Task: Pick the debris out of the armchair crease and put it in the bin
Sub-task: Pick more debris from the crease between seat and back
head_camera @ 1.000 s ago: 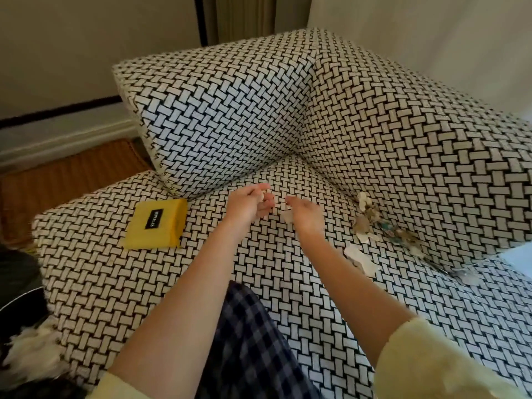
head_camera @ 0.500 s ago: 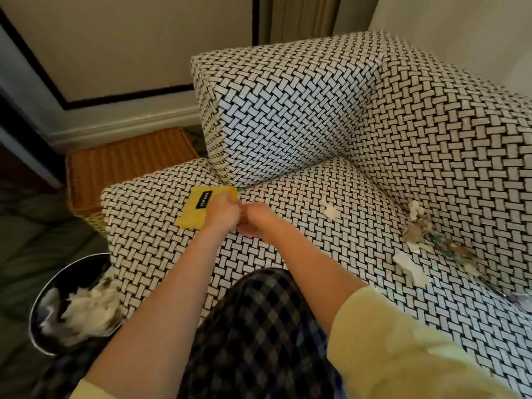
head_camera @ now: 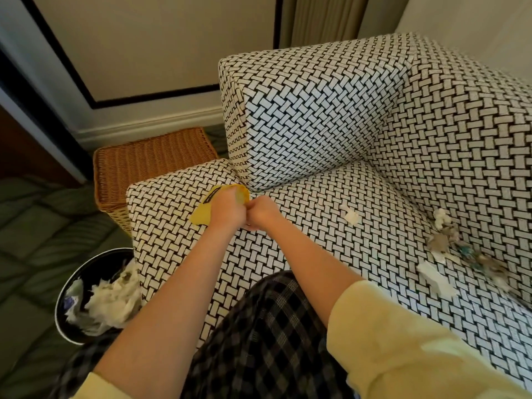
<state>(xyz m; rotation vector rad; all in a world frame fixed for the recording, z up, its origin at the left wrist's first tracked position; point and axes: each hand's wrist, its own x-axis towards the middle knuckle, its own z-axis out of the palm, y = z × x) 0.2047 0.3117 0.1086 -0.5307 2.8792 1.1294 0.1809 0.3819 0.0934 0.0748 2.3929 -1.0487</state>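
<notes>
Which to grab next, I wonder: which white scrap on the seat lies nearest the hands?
The small lone scrap mid-seat, just right of the right hand; the others lie farther by the crease.

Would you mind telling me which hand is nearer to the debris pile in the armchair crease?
The right hand, though neither is close. It is over the seat, left of the debris pile; the left hand touches the right one from farther left.

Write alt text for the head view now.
The left hand and right hand, fingers curled, meet over the armchair seat by a yellow pouch. Debris lies along the crease at right; a part-filled bin stands lower left.
</notes>
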